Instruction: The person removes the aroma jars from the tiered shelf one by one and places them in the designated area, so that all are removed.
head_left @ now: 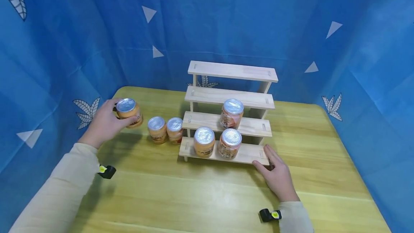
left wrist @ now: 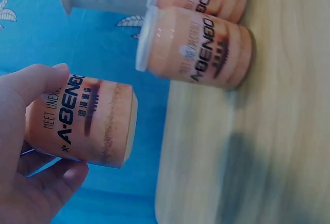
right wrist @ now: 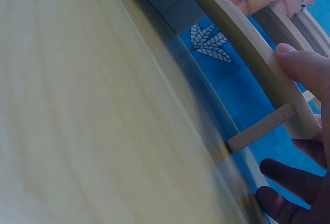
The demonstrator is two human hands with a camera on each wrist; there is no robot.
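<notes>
The jar point(head_left: 130, 111) is at about 2 o'clock from the middle of my left hand point(head_left: 108, 122), which is clamped round it, thumb and fingers on opposite sides. I have it off the table point(head_left: 181, 197), lid up, its long axis close to upright. The relation I judge to matter most is jar to shelf point(head_left: 229, 96): the shelf's middle lies at 3 o'clock from the jar, well apart, and its lowest step at 4 o'clock. The 4 steps run roughly from 9 to 3 o'clock, and my left hand is nearer to their left ends. Between jar and shelf, at 4 o'clock, 2 loose jars point(head_left: 157, 131) stand on the table, side by side, the farther of them just beside the shelf. The shelf bears 3 seated jars point(head_left: 204, 143): 2 on the lowest step, 1 on the next. Farther out at 4 o'clock, my right hand point(head_left: 278, 177) pinches the right end of the lowest step; in its wrist view, 2 fingers are spread apart, off the wood. The curtain point(head_left: 258, 17) hangs at 12 o'clock.
</notes>
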